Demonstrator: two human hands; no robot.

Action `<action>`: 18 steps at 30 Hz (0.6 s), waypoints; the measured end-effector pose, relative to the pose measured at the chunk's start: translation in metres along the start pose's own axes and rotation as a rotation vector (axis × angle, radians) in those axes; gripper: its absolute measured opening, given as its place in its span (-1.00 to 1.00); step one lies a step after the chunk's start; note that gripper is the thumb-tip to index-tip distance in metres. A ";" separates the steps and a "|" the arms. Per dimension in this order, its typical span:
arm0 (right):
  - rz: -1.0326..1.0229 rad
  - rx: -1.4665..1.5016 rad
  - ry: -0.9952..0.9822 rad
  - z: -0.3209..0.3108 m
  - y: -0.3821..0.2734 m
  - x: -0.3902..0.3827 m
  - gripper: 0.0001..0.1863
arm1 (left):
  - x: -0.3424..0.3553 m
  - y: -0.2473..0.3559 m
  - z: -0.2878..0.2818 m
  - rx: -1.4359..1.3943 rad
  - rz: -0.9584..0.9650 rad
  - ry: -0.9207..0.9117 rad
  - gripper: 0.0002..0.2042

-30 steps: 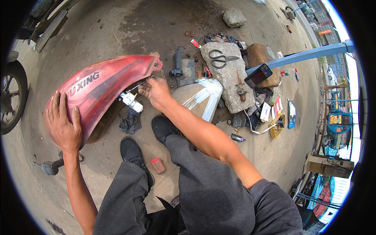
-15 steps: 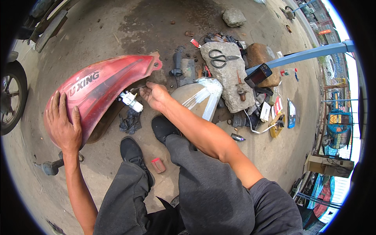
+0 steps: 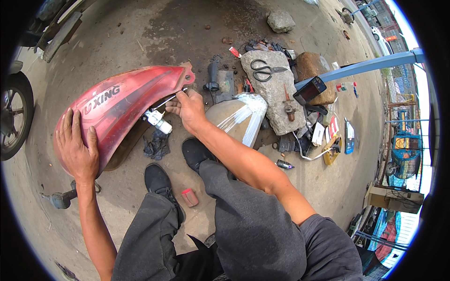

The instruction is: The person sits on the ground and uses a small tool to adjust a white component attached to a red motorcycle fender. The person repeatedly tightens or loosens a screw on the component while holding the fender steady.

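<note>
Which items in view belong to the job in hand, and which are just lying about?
In the job:
- red tank, left hand laid on it
- slim metal rod, in the right hand
- white fitting near the rod, probably

Apparently lying about:
- scissors on flat stone
- red block
- loose rock

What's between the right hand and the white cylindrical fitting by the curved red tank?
The head view shows a thin silvery rod slanting from the right hand toward the fitting.

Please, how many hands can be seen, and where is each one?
2: the left hand lies on the red tank; the right hand holds a thin rod near the white fitting.
</note>
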State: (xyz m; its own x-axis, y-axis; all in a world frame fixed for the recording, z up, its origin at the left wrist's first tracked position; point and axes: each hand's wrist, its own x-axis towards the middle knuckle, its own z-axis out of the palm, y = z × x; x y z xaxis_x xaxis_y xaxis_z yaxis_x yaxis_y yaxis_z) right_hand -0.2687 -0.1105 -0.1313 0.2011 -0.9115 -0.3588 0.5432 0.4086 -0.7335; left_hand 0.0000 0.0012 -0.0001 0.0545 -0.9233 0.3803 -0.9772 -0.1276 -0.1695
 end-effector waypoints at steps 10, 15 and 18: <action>0.649 0.313 0.022 -0.013 0.048 0.030 -0.78 | -0.001 -0.001 0.000 -0.002 0.003 -0.002 -0.52; 0.545 0.352 0.115 -0.024 0.044 0.030 -0.80 | 0.000 0.000 0.000 -0.001 0.003 0.002 -0.52; 0.395 0.223 0.158 -0.021 0.030 0.025 -0.82 | -0.001 0.000 0.000 0.006 -0.007 0.000 -0.52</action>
State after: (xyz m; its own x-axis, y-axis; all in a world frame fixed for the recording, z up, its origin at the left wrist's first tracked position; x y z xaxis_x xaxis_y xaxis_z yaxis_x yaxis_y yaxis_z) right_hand -0.2644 -0.1203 -0.1743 0.3102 -0.6628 -0.6816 0.6151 0.6866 -0.3877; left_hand -0.0005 0.0020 -0.0005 0.0616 -0.9225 0.3811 -0.9756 -0.1362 -0.1720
